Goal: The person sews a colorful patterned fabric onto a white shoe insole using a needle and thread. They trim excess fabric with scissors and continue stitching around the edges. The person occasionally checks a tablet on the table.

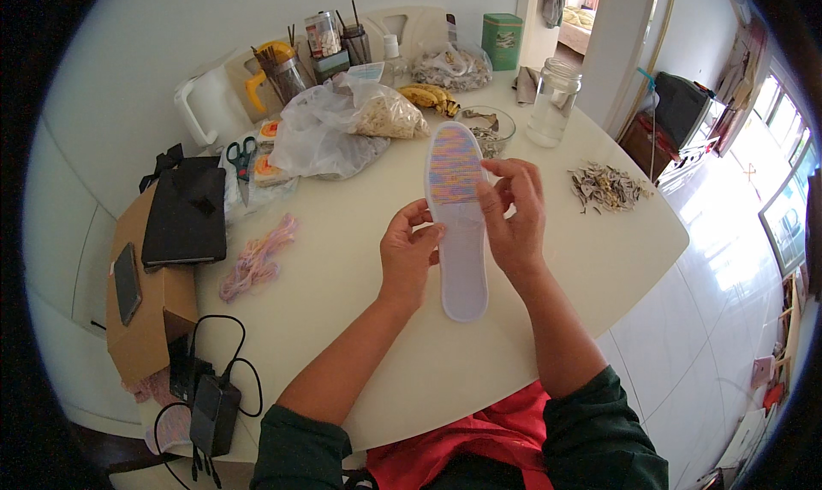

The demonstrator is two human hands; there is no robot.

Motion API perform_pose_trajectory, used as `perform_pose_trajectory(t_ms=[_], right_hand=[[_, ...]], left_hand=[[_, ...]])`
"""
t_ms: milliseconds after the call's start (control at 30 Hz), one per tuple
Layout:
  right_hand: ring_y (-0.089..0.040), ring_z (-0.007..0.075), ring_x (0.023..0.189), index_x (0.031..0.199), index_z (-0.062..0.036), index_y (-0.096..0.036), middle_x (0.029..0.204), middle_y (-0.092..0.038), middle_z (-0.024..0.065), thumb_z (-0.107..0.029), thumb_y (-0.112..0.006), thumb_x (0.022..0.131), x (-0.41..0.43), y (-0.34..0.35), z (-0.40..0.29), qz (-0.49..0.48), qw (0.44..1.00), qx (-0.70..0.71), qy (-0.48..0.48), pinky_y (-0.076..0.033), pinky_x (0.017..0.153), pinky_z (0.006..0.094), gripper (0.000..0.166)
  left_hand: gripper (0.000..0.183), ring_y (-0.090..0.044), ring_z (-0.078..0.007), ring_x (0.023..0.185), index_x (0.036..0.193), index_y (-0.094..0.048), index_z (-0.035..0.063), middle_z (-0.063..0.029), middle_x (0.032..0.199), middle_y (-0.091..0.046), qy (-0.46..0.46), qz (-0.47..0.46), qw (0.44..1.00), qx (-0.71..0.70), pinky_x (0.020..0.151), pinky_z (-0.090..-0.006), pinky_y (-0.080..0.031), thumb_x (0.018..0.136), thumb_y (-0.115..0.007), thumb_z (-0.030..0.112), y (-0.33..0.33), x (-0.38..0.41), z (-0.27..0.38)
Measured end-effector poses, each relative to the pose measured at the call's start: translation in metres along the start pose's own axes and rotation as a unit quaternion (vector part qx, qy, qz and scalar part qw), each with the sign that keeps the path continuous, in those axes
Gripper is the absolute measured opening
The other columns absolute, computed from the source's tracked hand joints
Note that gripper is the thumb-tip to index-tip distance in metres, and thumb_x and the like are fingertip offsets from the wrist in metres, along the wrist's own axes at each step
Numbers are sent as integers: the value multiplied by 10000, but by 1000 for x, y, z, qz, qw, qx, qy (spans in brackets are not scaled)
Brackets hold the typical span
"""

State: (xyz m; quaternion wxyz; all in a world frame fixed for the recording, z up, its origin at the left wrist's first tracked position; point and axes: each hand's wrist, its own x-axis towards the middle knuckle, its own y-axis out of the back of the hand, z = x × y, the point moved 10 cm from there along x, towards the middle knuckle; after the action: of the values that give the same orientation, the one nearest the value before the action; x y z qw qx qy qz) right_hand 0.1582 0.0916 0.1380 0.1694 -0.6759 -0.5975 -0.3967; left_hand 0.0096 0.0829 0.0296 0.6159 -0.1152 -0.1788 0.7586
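A white shoe insole (pixel 463 268) is held up above the table, toe end pointing away from me. Its upper part carries stitching in pink, blue, yellow and purple yarn; the lower part is plain white mesh. My left hand (pixel 411 246) grips the insole's left edge near the middle, thumb on top. On the opposite edge, beside the stitched area, my right hand (pixel 517 217) pinches it between thumb and fingers. I cannot make out a needle. A loose skein of pastel yarn (pixel 260 259) lies on the table to the left.
Scissors (pixel 241 159), plastic bags (pixel 334 127), bananas (pixel 429 97), a glass bowl (pixel 504 127) and a glass jar (pixel 553 108) stand farther back. Seed shells (pixel 607 187) lie at right. A cardboard box (pixel 144 323), phone (pixel 128 283) and power adapter (pixel 217 413) sit at left.
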Motion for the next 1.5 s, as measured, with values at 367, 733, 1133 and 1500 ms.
perform_pose_trajectory(t_ms=[367,733,1133,1500], right_hand=[[-477,255,1017,966,-174,-633,1136,-469,66,-28,-616,634,-11,-17,-42,-62,953,-199,221,-350,892,401,363],[-405,248,1163,1085,-229,-592,1285,-412,21,-41,-573,697,-19,-52,-29,-171,916,-287,221,-315,970,409,432],[-473,114,836,990,-82,-566,969,-552,4,-175,-510,857,-13,-13,96,-32,867,364,-338,-400,705,295,172],[-569,230,961,1148,-12,-507,1096,-570,122,-278,-489,854,-47,-69,68,-235,659,579,-418,-465,817,386,397]], left_hand=[[344,-567,-114,849,1138,-461,38,-48,1015,-529,5,20,1000,-11,663,-280,-532,807,-549,11,6,1,8],[342,-555,-115,846,1130,-471,48,-40,1009,-516,7,30,999,-34,653,-274,-525,801,-554,4,11,4,8],[347,-556,-101,847,1147,-474,84,-13,1026,-536,26,-135,990,-42,669,-262,-486,813,-535,15,-18,5,29],[337,-542,-69,781,1151,-479,102,4,902,-582,23,-180,983,-22,649,-232,-453,827,-565,70,-26,0,27]])
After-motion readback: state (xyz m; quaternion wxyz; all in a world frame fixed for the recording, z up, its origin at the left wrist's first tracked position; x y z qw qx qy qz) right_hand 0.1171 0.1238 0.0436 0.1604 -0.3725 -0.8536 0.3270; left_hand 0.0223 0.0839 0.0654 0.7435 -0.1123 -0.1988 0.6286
